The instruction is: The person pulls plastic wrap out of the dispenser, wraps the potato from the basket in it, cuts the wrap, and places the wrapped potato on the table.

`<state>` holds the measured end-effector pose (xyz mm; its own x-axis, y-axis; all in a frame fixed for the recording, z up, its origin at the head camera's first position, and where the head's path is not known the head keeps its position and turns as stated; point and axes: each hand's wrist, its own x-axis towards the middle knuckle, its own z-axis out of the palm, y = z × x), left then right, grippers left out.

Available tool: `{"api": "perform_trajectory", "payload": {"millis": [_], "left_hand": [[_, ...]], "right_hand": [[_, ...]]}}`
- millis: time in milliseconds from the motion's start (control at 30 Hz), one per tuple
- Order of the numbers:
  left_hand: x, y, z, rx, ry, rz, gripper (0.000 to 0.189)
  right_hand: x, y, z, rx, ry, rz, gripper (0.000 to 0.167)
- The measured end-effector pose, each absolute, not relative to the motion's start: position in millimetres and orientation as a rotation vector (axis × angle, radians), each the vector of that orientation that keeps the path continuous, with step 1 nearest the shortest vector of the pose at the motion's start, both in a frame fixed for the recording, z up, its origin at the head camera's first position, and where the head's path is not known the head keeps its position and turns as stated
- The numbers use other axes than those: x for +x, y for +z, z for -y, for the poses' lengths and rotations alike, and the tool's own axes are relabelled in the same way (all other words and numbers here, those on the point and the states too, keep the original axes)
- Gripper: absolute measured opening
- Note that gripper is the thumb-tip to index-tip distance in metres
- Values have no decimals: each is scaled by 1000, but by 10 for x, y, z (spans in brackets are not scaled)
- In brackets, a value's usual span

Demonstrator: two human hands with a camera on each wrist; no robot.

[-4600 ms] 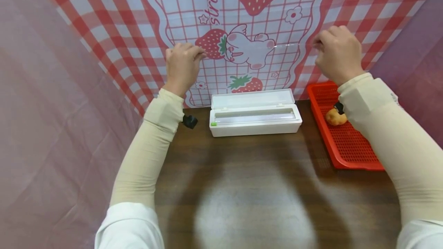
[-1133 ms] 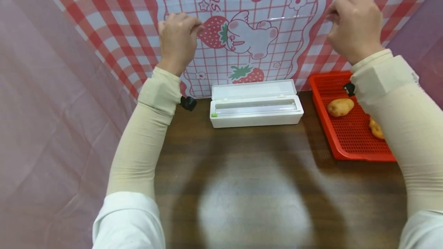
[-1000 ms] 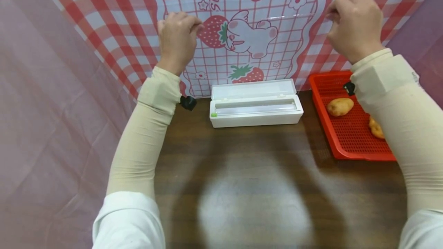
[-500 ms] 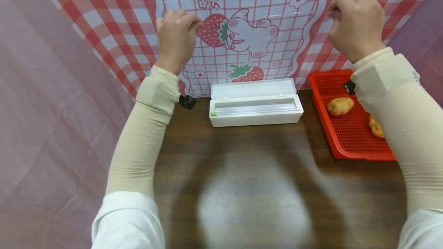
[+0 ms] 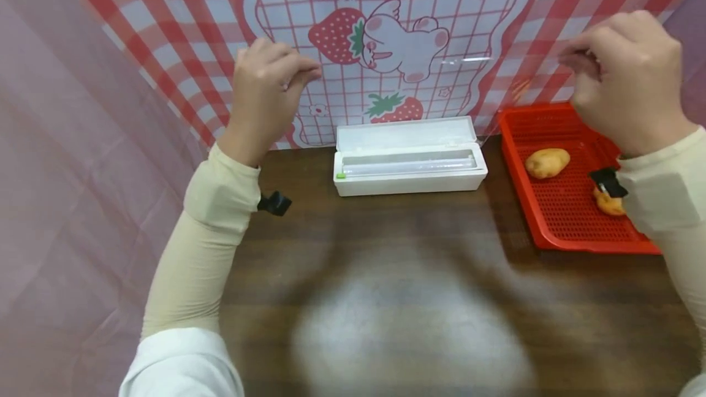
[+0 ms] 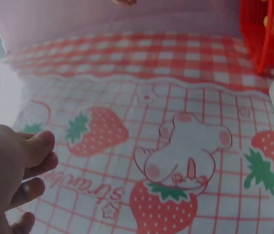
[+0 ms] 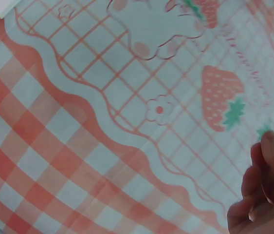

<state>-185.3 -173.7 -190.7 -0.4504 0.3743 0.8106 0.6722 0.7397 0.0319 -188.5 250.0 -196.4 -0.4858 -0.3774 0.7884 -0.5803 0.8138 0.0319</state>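
My left hand [image 5: 261,97] and right hand [image 5: 634,81] are raised above the table, thumb and fingertips pinched together on each. Between them stretches a sheet of clear plastic wrap [image 5: 469,60], visible mainly by its glints and creases. Its exact edges are hard to make out. Behind and below the hands lies a white plastic wrap dispenser [image 5: 410,186] with its lid raised; a roll [image 5: 408,166] shows inside. In the left wrist view, the left fingertips [image 6: 44,139] pinch the hazy film; the right fingertips [image 7: 269,138] pinch in the right wrist view.
A red basket [image 5: 524,207] stands at the right, holding a potato [image 5: 548,163] and a second potato [image 5: 608,202] partly behind the wrist camera. A strawberry-print cloth [image 5: 187,29] covers the far side; the near table [image 5: 386,274] is brown wood.
Over the last half second my hands have spread apart, the right one moving right and down, the left one left and down. The plastic wrap stays between them.
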Motion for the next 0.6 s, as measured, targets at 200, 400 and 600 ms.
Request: {"api": "perform_trajectory", "payload": {"millis": [200, 400, 600], "left_hand": [[-1363, -2074, 1783, -1041, -744, 2138, 12], [-940, -2336, 1833, -1169, -854, 2177, 15], [-722, -2725, 1801, -1246, -1058, 2071, 24]], "right_hand": [[-1249, -2156, -2673, 765, 402, 2221, 17], [-822, -2495, -2722, 761, 539, 2272, 72], [-461, -2896, -2727, 758, 752, 2286, 63]]}}
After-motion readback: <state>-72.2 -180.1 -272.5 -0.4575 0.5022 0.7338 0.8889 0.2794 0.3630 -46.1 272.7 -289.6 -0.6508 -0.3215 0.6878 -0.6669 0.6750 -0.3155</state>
